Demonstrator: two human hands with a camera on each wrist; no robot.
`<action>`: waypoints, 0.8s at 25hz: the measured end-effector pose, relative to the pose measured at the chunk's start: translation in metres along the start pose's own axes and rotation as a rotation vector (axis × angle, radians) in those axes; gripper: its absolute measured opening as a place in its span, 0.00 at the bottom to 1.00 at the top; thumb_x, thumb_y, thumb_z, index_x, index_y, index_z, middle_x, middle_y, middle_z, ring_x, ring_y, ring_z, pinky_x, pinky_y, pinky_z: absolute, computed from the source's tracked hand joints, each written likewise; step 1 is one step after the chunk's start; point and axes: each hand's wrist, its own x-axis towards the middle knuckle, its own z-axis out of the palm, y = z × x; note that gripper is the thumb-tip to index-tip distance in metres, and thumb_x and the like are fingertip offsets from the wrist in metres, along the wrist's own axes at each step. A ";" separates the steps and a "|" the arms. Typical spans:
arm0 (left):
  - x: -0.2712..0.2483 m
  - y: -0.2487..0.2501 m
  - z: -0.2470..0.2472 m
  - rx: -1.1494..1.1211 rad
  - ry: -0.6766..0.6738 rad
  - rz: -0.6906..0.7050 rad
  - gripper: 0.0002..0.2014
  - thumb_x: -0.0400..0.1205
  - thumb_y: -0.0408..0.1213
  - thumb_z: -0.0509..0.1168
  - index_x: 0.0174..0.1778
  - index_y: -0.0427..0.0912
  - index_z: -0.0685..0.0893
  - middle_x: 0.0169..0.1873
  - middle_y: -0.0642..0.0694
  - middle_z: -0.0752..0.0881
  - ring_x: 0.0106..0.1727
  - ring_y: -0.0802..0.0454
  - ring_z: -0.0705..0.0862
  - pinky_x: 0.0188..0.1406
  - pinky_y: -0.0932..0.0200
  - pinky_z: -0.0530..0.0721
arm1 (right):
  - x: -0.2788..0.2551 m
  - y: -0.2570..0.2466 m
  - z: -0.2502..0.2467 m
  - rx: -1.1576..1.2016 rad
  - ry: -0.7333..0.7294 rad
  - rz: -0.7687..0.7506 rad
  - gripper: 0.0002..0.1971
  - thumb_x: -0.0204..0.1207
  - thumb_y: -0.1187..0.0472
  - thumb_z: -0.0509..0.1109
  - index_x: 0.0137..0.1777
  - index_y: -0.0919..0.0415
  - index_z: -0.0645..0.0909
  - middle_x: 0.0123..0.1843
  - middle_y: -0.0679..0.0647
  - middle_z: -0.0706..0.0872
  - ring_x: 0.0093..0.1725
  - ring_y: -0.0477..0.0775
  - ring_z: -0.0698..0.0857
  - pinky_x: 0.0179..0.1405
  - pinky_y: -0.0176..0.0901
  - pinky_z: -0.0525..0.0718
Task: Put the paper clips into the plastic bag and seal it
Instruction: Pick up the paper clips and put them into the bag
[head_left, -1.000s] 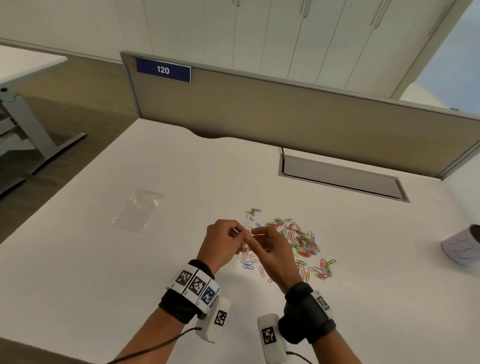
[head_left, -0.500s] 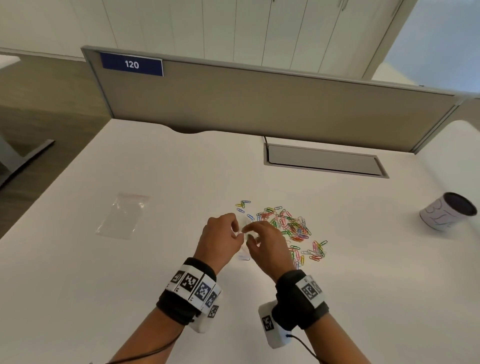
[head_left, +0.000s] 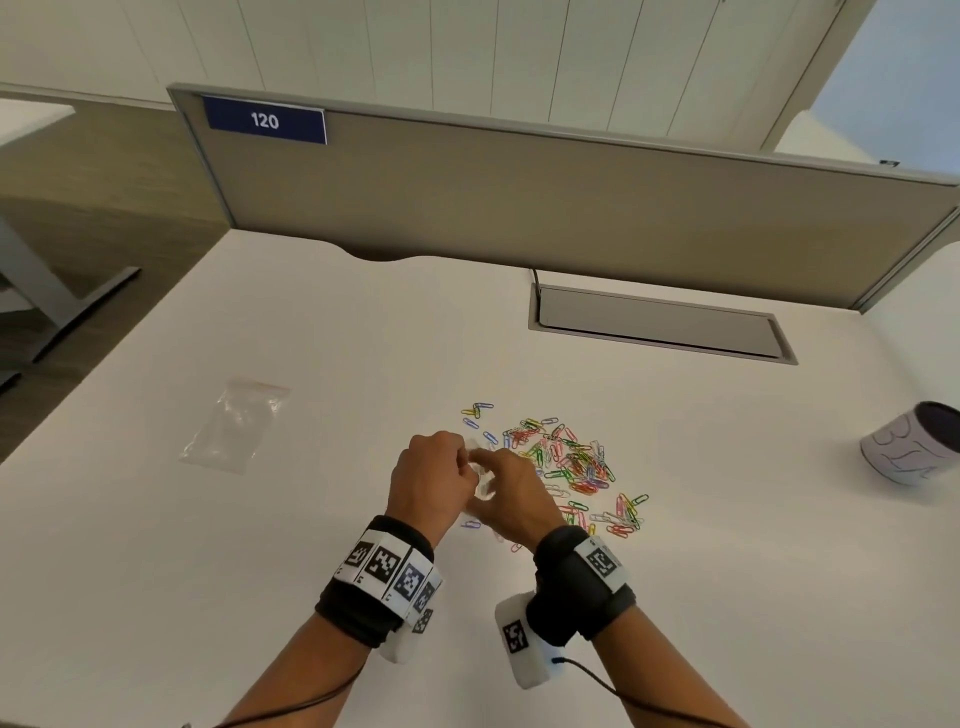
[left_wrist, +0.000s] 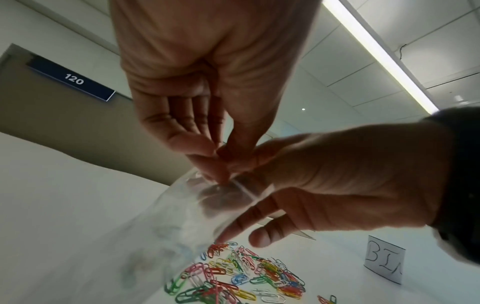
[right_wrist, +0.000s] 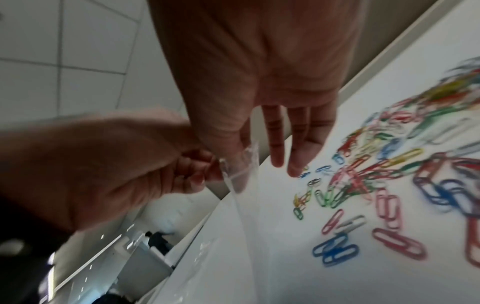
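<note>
A small clear plastic bag (head_left: 480, 486) hangs between my two hands just above the table. My left hand (left_wrist: 218, 152) pinches one side of its top edge with thumb and forefinger. My right hand (right_wrist: 241, 156) pinches the other side, its remaining fingers stretched out. The bag (left_wrist: 182, 216) looks empty and hangs down toward the table. Coloured paper clips (head_left: 571, 462) lie in a loose pile on the white table (head_left: 311, 545), just right of my hands. The same paper clips (right_wrist: 376, 185) show blurred in the right wrist view.
A second clear bag (head_left: 236, 426) lies flat on the table to the left. A paper-wrapped cup (head_left: 914, 444) stands at the far right. A grey cable hatch (head_left: 660, 325) and a divider panel (head_left: 519, 208) sit behind the pile.
Both hands have stayed together on the bag's top edge, their fingers shifting slightly. The head view has swung a little.
</note>
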 end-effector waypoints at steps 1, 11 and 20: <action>0.003 0.001 0.004 -0.013 0.000 -0.018 0.05 0.77 0.35 0.68 0.44 0.39 0.88 0.38 0.41 0.92 0.40 0.44 0.90 0.44 0.50 0.90 | -0.002 0.006 -0.008 0.089 -0.001 -0.002 0.18 0.72 0.53 0.75 0.61 0.51 0.82 0.60 0.52 0.83 0.55 0.53 0.84 0.51 0.41 0.83; 0.012 0.019 0.055 -0.207 -0.045 -0.165 0.04 0.78 0.34 0.71 0.42 0.38 0.89 0.36 0.40 0.92 0.34 0.48 0.92 0.45 0.50 0.91 | 0.015 0.123 -0.068 -0.339 -0.035 0.271 0.32 0.71 0.48 0.75 0.75 0.44 0.69 0.79 0.58 0.67 0.76 0.66 0.64 0.71 0.63 0.70; 0.012 0.029 0.069 -0.279 -0.017 -0.244 0.03 0.78 0.32 0.71 0.39 0.38 0.87 0.30 0.45 0.90 0.27 0.53 0.91 0.30 0.64 0.85 | 0.023 0.145 -0.065 -0.352 0.023 0.075 0.09 0.76 0.68 0.66 0.53 0.59 0.84 0.53 0.59 0.83 0.54 0.63 0.81 0.49 0.51 0.83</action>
